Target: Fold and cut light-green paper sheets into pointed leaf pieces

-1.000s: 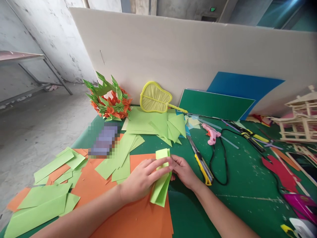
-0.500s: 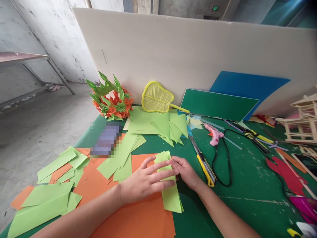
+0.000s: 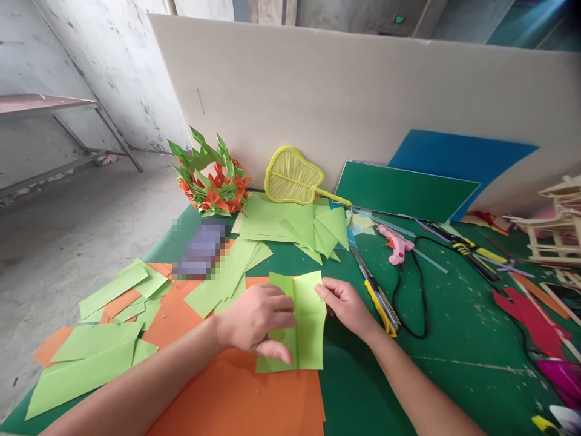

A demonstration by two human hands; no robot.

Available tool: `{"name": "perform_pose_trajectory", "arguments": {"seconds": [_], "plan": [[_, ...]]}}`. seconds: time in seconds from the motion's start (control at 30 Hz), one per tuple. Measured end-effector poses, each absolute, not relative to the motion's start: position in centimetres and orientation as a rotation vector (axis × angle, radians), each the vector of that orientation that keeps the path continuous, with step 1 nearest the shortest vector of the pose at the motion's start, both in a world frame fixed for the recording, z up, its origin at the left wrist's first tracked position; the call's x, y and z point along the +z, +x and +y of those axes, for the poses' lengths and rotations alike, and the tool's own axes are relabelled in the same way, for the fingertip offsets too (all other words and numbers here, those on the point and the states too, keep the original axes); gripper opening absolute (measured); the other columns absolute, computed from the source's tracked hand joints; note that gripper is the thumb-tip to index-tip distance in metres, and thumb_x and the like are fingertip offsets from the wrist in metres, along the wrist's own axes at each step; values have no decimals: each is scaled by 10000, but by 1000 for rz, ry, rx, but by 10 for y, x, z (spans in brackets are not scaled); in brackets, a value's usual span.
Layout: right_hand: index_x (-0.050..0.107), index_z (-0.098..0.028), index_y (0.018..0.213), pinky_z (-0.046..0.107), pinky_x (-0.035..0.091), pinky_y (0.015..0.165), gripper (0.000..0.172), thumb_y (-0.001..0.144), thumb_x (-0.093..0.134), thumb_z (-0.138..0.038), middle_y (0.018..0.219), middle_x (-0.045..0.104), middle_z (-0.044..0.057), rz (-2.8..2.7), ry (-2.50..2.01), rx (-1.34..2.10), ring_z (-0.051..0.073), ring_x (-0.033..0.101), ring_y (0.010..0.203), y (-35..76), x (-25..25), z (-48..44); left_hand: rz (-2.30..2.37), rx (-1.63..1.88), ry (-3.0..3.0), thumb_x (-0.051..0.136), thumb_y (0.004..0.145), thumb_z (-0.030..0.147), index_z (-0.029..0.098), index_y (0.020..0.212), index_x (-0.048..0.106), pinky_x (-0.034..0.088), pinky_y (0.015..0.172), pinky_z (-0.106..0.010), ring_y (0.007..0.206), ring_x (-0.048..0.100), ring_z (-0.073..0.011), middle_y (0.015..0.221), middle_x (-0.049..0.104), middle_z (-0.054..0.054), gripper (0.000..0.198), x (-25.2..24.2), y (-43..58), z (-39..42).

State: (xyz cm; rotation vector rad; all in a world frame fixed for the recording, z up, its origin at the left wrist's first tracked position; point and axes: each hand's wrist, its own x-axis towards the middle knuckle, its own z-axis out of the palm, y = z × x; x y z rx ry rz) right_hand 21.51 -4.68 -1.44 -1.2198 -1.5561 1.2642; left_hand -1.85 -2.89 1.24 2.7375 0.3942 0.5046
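A light green sheet (image 3: 310, 321) with a crease down its middle lies opened out over orange paper (image 3: 236, 393). My right hand (image 3: 347, 306) pinches its upper right edge between thumb and fingers. Across the left half of the sheet rests my left hand (image 3: 261, 321), thumb stretched away from the bent fingers, palm down; nothing is seen gripped in it. Cut green pieces (image 3: 222, 272) lie just beyond the left hand. A yellow utility knife (image 3: 379, 297) is to the right of my right hand.
A pink glue gun (image 3: 396, 243) with a black cord lies at the right. Farther back are a green and orange paper ornament (image 3: 213, 188), a yellow fan (image 3: 293, 175) and a green board (image 3: 408, 191). Green strips (image 3: 91, 366) cover the left side; a wooden model (image 3: 556, 227) stands far right.
The folded green paper has been opened out to both sides of its crease. My left hand has drawn back a little left and its fingers have bent. The view has shifted slightly.
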Motion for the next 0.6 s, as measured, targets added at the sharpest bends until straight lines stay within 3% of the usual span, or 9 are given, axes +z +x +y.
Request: {"name": "perform_pose_trajectory", "arguments": {"seconds": [0.1, 0.17, 0.23, 0.33, 0.5, 0.6], "plan": [[458, -214, 622, 243, 294, 483, 328, 856, 574, -412, 544, 394, -55, -1710, -1337, 948, 113, 375, 502, 221, -20, -43, 587, 473, 2707, 291, 996, 429, 198, 824, 657, 494, 697, -324, 623, 576, -146, 1087, 628, -93, 466, 7, -15, -33], [538, -214, 704, 247, 301, 485, 199, 844, 576, -350, 557, 421, -49, -1766, -1415, 787, 120, 381, 501, 223, -25, -41, 680, 462, 2704, 337, 993, 332, 202, 921, 653, 501, 755, -325, 762, 614, -173, 1179, 599, -90, 350, 3, -10, -38], [600, -213, 837, 255, 328, 489, 89, 832, 577, -299, 578, 458, -43, -1805, -1474, 660, 126, 391, 489, 223, -28, -40, 664, 464, 2716, 432, 966, 339, 204, 1001, 633, 489, 876, -374, 973, 600, -240, 1165, 599, -107, 246, -1, -5, -41], [624, -209, 984, 278, 390, 537, 163, 833, 567, -234, 684, 554, 1, -1905, -1493, 468, 154, 460, 548, 222, -29, -40, 633, 462, 2714, 490, 943, 340, 199, 1114, 587, 431, 1010, -437, 1159, 524, -284, 1191, 581, -126, 242, -5, -2, -43], [641, -229, 933, 342, 475, 725, 174, 893, 495, -144, 894, 648, 63, -2045, -1266, 370, 217, 578, 819, 221, -24, -43, 747, 439, 2703, 537, 912, 472, 189, 1193, 528, 393, 1064, -499, 1256, 480, -327, 1304, 507, -160, 398, -11, -6, -40], [664, -228, 959, 367, 489, 777, 183, 922, 503, -148, 928, 664, 71, -2218, -1060, 387, 227, 580, 891, 219, -22, -44, 895, 477, 2651, 570, 857, 581, 160, 1157, 498, 440, 1019, -505, 1258, 483, -357, 1328, 458, -198, 522, -16, -10, -37]]}}
